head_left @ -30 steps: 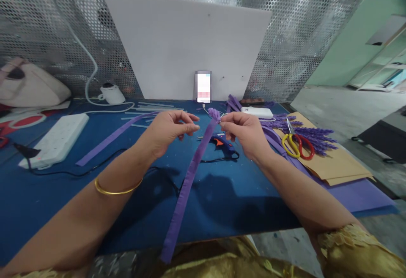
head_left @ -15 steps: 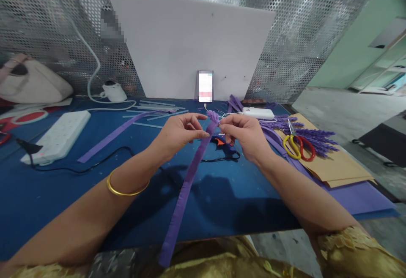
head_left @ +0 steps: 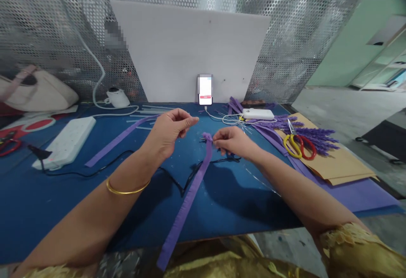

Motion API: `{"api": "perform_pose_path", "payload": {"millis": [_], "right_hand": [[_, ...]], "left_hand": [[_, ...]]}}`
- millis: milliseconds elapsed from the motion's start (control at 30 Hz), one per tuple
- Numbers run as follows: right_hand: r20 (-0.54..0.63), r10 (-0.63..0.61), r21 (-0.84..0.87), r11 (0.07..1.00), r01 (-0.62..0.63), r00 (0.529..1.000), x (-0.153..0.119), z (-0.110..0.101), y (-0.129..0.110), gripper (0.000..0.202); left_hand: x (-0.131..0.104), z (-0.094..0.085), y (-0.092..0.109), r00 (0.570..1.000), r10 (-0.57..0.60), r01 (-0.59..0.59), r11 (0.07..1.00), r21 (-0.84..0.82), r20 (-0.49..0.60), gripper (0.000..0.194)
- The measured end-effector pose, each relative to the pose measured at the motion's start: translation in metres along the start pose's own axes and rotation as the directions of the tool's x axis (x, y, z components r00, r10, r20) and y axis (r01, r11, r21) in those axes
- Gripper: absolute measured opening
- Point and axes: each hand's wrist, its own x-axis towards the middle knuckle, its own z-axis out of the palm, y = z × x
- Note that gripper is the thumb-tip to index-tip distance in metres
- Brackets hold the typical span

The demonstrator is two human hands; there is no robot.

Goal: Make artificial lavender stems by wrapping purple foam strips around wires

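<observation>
Purple foam strip (head_left: 187, 202) ran from the lower centre of the frame up to mid-frame, where your right hand (head_left: 231, 142) pinched its rolled top end. Your left hand (head_left: 169, 130), fingers curled and holding nothing, hovered just left of that tip, above the blue table (head_left: 63, 193).

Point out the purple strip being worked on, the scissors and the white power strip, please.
purple strip (head_left: 190, 193), head view, middle of its length on the blue table.
scissors (head_left: 298, 146), head view, where the yellow and red handles meet.
white power strip (head_left: 68, 142), head view, centre of its top face.
</observation>
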Motion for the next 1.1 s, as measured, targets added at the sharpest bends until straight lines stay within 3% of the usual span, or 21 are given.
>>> {"api": "perform_pose_path", "payload": {"millis": [133,200,267,400,500,567,667,767,933,1100], "right_hand": [[-0.005,-0.017,-0.363,0.932,0.014,1.000,0.006,0.011,0.015,0.009],[-0.037,-0.107,-0.573,0.817,0.066,0.994,0.005,0.014,0.016,0.009],[-0.078,-0.224,-0.675,0.729,0.114,0.971,0.002,0.015,0.013,0.009],[-0.192,-0.413,-0.571,0.785,0.242,0.890,-0.007,0.011,0.001,0.015],[-0.310,-0.469,-0.326,0.869,0.371,0.827,-0.013,0.009,-0.008,0.016],[-0.358,-0.406,-0.107,0.913,0.395,0.841,-0.017,0.010,-0.013,0.016],[-0.298,-0.298,0.080,0.939,0.335,0.907,-0.020,0.012,-0.017,0.020],[-0.293,-0.317,-0.006,0.944,0.330,0.902,-0.022,0.011,-0.019,0.023],[-0.292,-0.529,-0.356,0.833,0.423,0.797,-0.025,0.004,-0.022,0.028],[-0.367,-0.462,-0.183,0.887,0.424,0.807,-0.025,0.002,-0.025,0.022]], "left_hand": [[-0.005,0.002,0.002,0.994,-0.072,0.081,0.991,-0.107,0.086,0.037],[-0.007,0.003,0.003,0.985,-0.120,0.139,0.977,-0.161,0.126,0.036],[-0.009,0.004,0.003,0.975,-0.172,0.199,0.958,-0.204,0.144,0.032],[-0.014,0.008,0.003,0.952,-0.247,0.290,0.916,-0.278,0.180,0.018],[-0.017,0.010,0.003,0.938,-0.286,0.336,0.892,-0.303,0.198,0.014],[-0.019,0.012,0.003,0.933,-0.290,0.345,0.888,-0.303,0.212,0.013],[-0.021,0.014,0.000,0.928,-0.278,0.345,0.894,-0.285,0.249,0.012],[-0.023,0.017,-0.004,0.919,-0.282,0.350,0.906,-0.237,0.275,0.013],[-0.023,0.018,-0.008,0.918,-0.295,0.354,0.910,-0.214,0.265,0.016],[-0.023,0.016,-0.005,0.919,-0.312,0.368,0.898,-0.242,0.242,0.014]]}}
